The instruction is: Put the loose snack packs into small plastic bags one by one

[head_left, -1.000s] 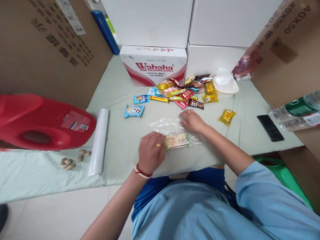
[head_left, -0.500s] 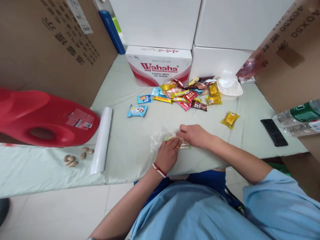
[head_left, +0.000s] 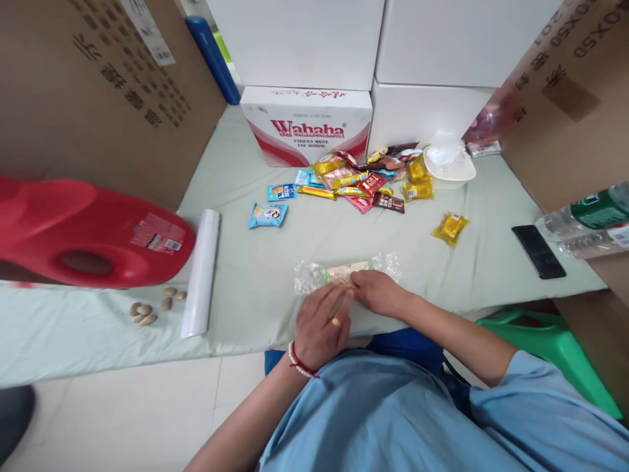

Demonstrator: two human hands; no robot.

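A pale, oblong snack (head_left: 346, 270) with green edging lies on the cloth in front of me, in clear plastic film. Crinkled film (head_left: 307, 278) sticks out past its left end, and more film (head_left: 387, 265) past its right end. My left hand (head_left: 322, 321), with a ring and a beaded bracelet, is closed at the snack's near edge, fingers together and pointing to the right. My right hand (head_left: 381, 293) is curled against the near right part of the package. The fingertips of both hands nearly meet, and exactly what they pinch is partly hidden.
Beyond the hands lies a pile of wrapped snacks (head_left: 351, 183), beside a white bowl (head_left: 449, 172). A yellow packet (head_left: 451, 227) and a phone (head_left: 539, 252) lie to the right. At left are a film roll (head_left: 201, 275), a red jug (head_left: 108, 229) and several brown pieces (head_left: 142, 312).
My left hand has slid back toward me, off the top of the package. My right hand has come down to its near edge, so the snack and the film at its right end now show.
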